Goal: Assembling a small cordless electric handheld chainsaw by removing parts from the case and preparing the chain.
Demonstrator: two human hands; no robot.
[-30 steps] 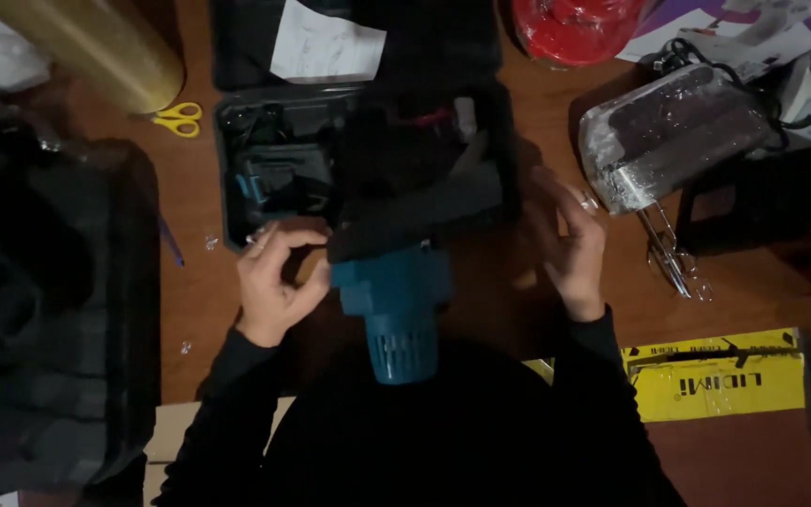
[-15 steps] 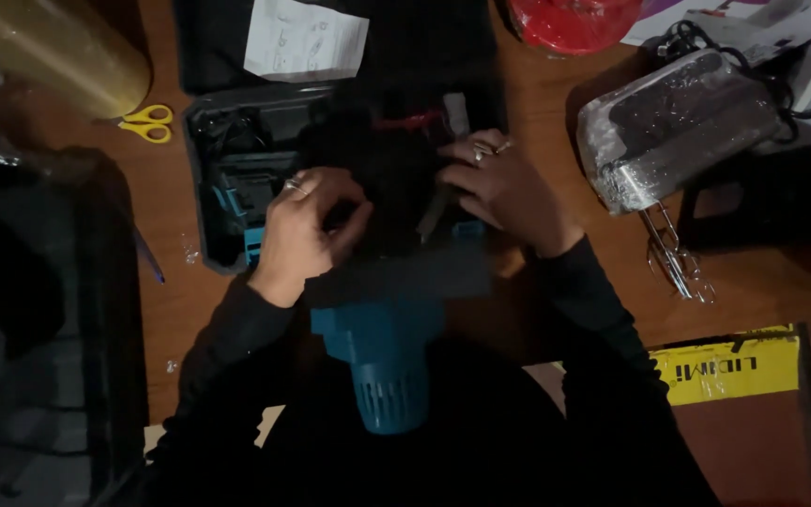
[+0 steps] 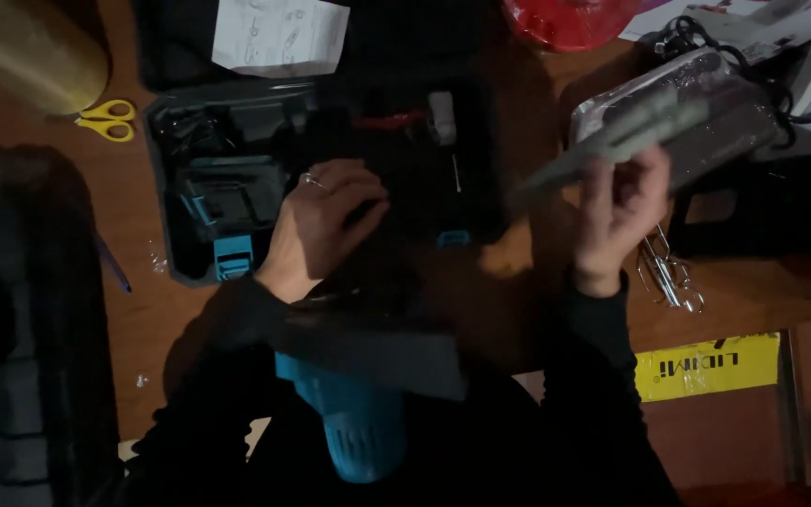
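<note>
Head camera: the left hand point(image 3: 323, 223) rests, fingers curled, on the dark body of a blue power tool point(image 3: 360, 434) lying over an open black case point(image 3: 237, 178); the right hand point(image 3: 619, 211) pinches a blurred grey strip point(image 3: 603, 150), lifted above the wooden surface point(image 3: 143, 376), yellow scissors point(image 3: 107, 119) nearby.

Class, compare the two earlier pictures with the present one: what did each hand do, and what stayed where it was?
The right hand left the open tool case and rose to the right, now holding up a long flat grey piece. The left hand moved onto the case's dark contents. The blue power tool stayed near the person's body, and the yellow scissors and red object stayed on the table.
</note>
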